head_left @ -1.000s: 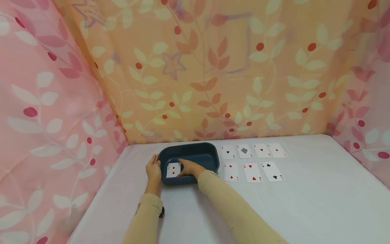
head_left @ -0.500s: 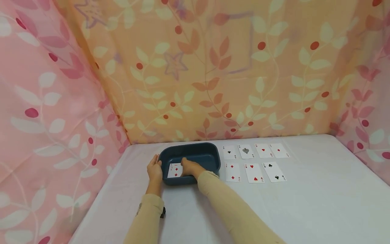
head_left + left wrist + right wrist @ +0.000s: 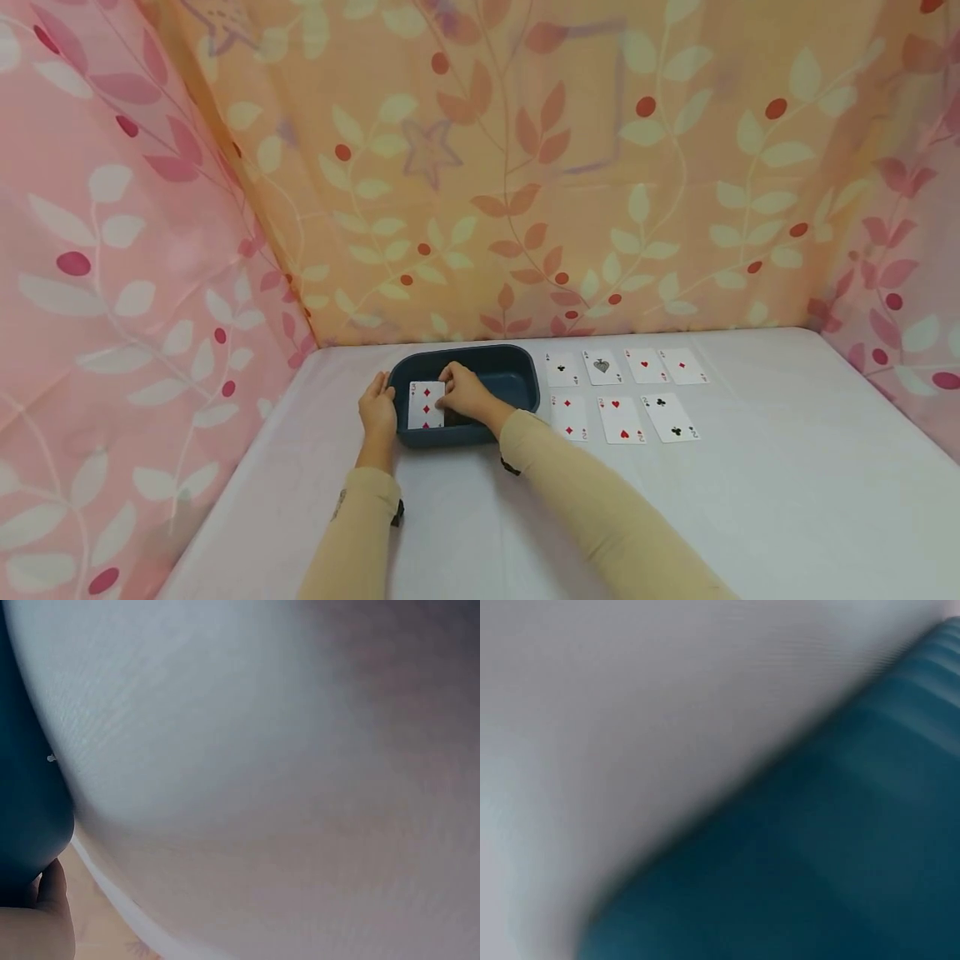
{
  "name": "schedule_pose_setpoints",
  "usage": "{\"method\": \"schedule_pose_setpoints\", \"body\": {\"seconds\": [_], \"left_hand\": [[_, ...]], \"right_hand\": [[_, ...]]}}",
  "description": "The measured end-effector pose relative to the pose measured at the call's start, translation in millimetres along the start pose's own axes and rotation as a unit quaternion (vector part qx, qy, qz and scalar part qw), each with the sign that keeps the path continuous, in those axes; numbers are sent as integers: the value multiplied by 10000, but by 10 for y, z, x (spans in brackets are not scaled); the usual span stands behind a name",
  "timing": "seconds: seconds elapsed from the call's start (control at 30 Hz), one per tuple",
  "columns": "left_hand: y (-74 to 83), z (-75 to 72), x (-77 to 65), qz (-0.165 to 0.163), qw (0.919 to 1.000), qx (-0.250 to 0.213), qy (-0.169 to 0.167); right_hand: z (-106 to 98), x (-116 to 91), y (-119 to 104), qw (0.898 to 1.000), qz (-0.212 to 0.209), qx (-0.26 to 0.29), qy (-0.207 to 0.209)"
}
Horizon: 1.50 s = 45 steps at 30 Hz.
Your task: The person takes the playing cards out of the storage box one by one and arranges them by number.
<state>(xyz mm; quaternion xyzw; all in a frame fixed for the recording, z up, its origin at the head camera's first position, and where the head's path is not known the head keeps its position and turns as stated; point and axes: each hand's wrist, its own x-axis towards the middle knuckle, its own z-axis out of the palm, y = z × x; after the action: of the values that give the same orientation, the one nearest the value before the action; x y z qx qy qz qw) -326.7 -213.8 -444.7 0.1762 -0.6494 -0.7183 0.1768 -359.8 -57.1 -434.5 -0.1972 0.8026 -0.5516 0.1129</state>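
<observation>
A dark blue rectangular tub stands on the white-covered table. My left hand holds its left side, fingers at the rim; in the left wrist view the fingers bend at the tub's corner. My right hand reaches into the tub and pinches the right edge of a three of diamonds playing card, face up. A dark brownish patch shows beneath the right hand; what it is cannot be made out. The right wrist view shows only the tub's outer wall, blurred, and white cloth.
Right of the tub, face-up cards lie in two rows. The back row holds aces: clubs, spades, hearts and diamonds. The front row holds twos: diamonds, hearts, clubs. Patterned curtains surround the table.
The card showing in the tub has gone from a two of diamonds to the three. My right hand has risen with the three's edge between its fingers. The left hand stays at the tub's side.
</observation>
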Motion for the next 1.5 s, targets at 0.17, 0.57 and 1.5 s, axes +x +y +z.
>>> {"method": "schedule_pose_setpoints", "body": {"seconds": [0.17,0.57,1.5], "left_hand": [[-16,21,29,85,10000,17,-3],[-43,17,103,117,9999,104,-60],[-36,7,102,109,9999,-99,-22]], "right_hand": [[-143,-47,-36,9963,118,769,373],[-584,-331,-43,9903,276,1212,623],[-1146,-760,93,9872,769,1368,284]]}}
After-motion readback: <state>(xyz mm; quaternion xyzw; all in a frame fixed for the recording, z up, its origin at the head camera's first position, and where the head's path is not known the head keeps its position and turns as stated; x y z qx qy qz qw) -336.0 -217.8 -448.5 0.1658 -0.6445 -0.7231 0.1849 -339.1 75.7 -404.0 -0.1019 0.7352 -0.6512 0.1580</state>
